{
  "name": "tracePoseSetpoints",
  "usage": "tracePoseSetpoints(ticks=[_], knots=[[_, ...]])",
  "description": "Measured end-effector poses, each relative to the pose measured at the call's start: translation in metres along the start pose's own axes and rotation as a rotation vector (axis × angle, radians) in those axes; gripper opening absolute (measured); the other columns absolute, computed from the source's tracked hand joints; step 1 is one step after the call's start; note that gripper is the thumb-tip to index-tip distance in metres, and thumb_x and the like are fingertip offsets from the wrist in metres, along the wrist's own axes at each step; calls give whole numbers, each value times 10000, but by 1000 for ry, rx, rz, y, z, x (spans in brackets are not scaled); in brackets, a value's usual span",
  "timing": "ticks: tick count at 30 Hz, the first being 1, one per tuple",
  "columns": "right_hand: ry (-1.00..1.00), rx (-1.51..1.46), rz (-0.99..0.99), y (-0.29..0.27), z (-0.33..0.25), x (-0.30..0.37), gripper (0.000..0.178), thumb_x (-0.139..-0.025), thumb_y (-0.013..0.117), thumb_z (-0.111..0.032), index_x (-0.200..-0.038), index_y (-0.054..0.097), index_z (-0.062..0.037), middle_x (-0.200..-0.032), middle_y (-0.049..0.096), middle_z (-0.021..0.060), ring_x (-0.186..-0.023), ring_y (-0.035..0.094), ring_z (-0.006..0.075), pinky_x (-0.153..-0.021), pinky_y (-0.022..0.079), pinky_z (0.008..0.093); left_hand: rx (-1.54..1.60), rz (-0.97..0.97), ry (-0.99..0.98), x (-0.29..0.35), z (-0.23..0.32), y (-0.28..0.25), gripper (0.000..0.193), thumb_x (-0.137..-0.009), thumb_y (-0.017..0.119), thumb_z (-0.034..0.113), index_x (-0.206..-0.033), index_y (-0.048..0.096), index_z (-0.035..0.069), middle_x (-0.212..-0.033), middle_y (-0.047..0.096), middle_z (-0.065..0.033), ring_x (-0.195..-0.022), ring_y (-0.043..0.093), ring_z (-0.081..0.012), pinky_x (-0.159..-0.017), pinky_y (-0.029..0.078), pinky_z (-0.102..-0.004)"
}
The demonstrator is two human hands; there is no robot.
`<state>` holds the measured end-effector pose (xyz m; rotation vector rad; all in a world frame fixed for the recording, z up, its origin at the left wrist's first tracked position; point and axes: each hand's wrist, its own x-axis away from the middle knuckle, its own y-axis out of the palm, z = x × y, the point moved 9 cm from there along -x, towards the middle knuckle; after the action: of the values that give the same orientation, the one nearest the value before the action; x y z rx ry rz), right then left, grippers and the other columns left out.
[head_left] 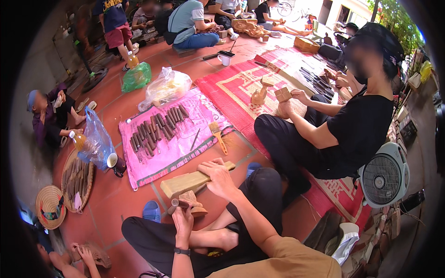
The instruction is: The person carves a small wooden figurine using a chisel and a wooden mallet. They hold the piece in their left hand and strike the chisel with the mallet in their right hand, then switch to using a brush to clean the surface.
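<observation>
My right hand [218,177] is closed round a wooden mallet [180,185], whose thick block-like head points left above the work. My left hand [183,220] grips a chisel by its round brown handle [178,204]; its blade is hidden from me. Just under the mallet head, between my crossed legs, lies a partly carved piece of wood [194,202]. In front of it, a pink sheet [134,164] bears several dark-handled carving chisels [157,127] in rows. A flat brush [217,136] with a wooden handle rests at the sheet's right edge.
A seated co-worker [352,125] at right holds a wood block beside a grey fan [384,173]. Blue slippers [151,211] lie near my legs. At left are a basket of tools [90,185], a mug [115,163] and plastic bags [99,139]. Other people sit farther back.
</observation>
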<state>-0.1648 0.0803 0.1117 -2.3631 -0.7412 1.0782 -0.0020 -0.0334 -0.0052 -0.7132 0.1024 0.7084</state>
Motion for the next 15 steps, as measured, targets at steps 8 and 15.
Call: tracePoseSetpoints(ticks=[8,15], knots=[[-91,264,-170,18,-1,2,306,-665,619,8,-964,635,-52,-910,636,79,-921,614,257,-918,371,380,-175,-49,5,1,-4,12,158,-853,690,27,-964,579,11,-828,668,-229,-783,655,-432,-647,507,-501],[-86,107,5,10,1,3,227,-703,614,-10,-912,634,-97,-820,599,53,-869,605,221,-917,371,382,-140,-43,-25,-2,0,10,191,-855,686,26,-996,560,-2,-834,673,-232,-793,650,-437,-651,500,-512]])
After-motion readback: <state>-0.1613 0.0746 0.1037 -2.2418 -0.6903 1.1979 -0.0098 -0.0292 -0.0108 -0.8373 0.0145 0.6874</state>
